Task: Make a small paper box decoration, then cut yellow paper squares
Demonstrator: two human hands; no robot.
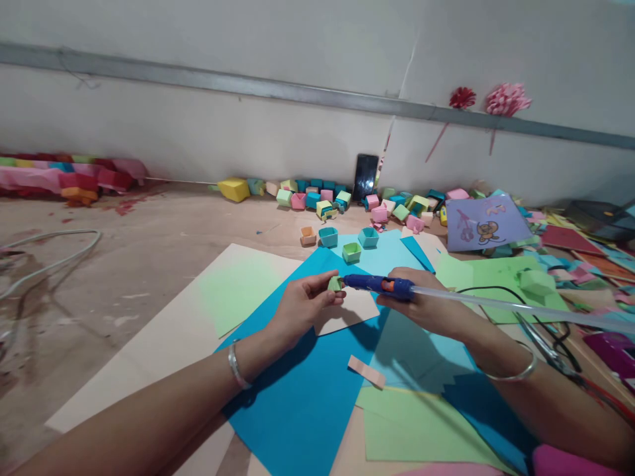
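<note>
My left hand (pixel 302 304) pinches a small green folded paper piece (pixel 334 283) between thumb and fingers, above a blue paper sheet (pixel 302 390). My right hand (pixel 421 304) grips a blue glue gun (pixel 380 285) held sideways, its nozzle touching or almost touching the green piece. A clear glue stick (pixel 506 307) juts from the gun's back toward the right. A silver bangle sits on each wrist.
Small paper boxes (pixel 351 251) stand just beyond the hands, and many more line the wall (pixel 322 195) beside a dark phone (pixel 366 176). Coloured paper sheets, scissors (pixel 546 344) and a black cord lie at right. A white cable (pixel 49 258) loops at left.
</note>
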